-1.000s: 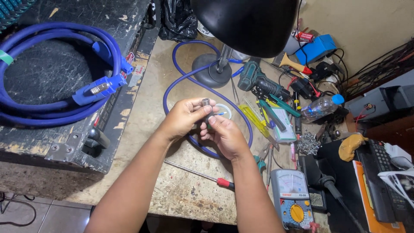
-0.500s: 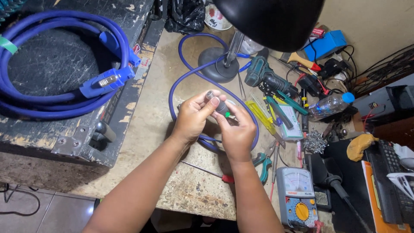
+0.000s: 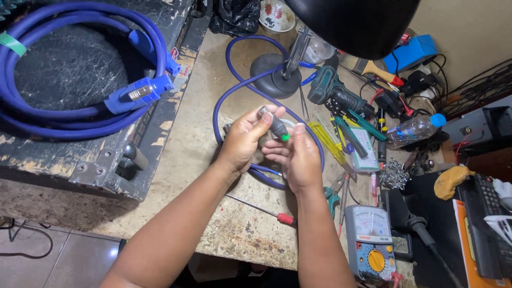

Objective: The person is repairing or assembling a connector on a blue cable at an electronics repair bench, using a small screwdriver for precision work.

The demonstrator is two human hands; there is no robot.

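Over a cluttered workbench [image 3: 176, 160] | coiled blue cable [image 3: 58, 114] is lying on a black case | left hand [image 3: 242, 140] is gripping a grey connector [image 3: 274, 125] | right hand [image 3: 296, 157] is pinching its green tip.

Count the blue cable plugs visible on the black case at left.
2. One blue plug lies on the coiled blue cable; a second blue plug sits behind it near the black case edge. Others may be hidden.
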